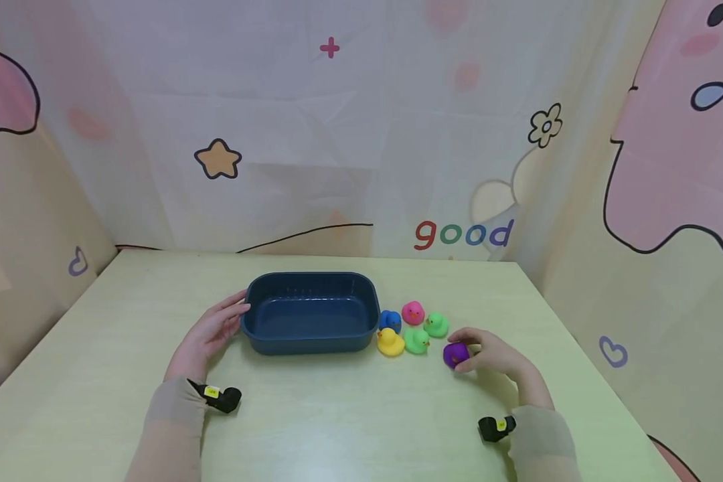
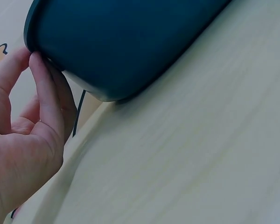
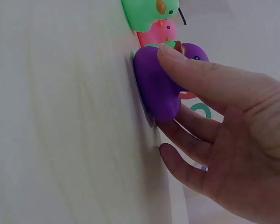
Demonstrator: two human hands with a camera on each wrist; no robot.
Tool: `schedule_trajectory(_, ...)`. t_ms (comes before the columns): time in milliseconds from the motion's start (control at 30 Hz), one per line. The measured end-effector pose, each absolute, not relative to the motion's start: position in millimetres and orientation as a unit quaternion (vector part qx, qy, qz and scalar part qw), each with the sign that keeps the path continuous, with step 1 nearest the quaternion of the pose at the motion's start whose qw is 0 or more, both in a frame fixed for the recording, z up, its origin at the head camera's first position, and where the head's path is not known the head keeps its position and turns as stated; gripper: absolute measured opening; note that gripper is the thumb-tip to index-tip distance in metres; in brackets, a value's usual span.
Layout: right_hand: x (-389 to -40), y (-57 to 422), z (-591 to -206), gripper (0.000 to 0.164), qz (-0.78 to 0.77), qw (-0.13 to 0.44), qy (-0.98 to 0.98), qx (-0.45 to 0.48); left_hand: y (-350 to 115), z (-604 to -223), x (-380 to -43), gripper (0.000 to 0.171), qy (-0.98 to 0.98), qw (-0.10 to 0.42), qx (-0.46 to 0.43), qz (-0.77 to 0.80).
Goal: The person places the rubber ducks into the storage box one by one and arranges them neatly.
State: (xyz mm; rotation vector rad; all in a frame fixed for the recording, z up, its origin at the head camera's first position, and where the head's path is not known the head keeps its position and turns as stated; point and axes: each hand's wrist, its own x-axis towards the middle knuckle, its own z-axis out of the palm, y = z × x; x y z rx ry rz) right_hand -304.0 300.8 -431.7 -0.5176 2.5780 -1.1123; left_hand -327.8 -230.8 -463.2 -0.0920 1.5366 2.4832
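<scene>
At the left end of a dark blue rectangular tub (image 1: pixel 310 345), my left hand (image 1: pixel 212 328) rests its fingertips and thumb tip right at the outer rim. The same hand (image 2: pixel 28 126) shows up in the left wrist view against the tub's rounded corner. Right of the ducks, my right hand (image 1: pixel 488 351) grips a purple rubber duck (image 1: pixel 456 355) between thumb and fingers. In the right wrist view the thumb lies along the duck's side (image 3: pixel 154 86), which is close over the tabletop, while some fingers sit beyond it.
Just right of the tub cluster a blue duck (image 1: pixel 390 321), a yellow duck (image 1: pixel 390 343), a pink duck (image 1: pixel 413 312) and two green ducks, one in front (image 1: pixel 417 341), one behind (image 1: pixel 436 325). All stand on a pale wooden table (image 1: pixel 313 422) before a printed curtain (image 1: pixel 289 120).
</scene>
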Motion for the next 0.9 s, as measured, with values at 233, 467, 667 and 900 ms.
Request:
schedule_trajectory(233,-305.5,300.5,-433.4,0.039,-0.378,0.134,0.9,-0.17,-229.6,-461.4,-328.0,0.032,0.516,0.108,-0.031,0.849)
schedule_trajectory(467,-304.2,300.3,-434.7,0.037,-0.384,0.135,0.899,-0.161,-227.6,-460.6,-328.9,0.034,0.502,0.111,-0.023,0.857)
schedule_trajectory(667,-305.3,300.9,-435.0,0.037,-0.406,0.118,0.89,-0.17,-228.7,-462.3,-327.8,0.035,0.507,0.11,-0.026,0.854)
schedule_trajectory(900,-305.4,303.2,-434.6,0.045,-0.467,0.106,0.869,-0.126,-229.9,-464.3,-327.0,0.035,0.498,0.113,-0.03,0.859)
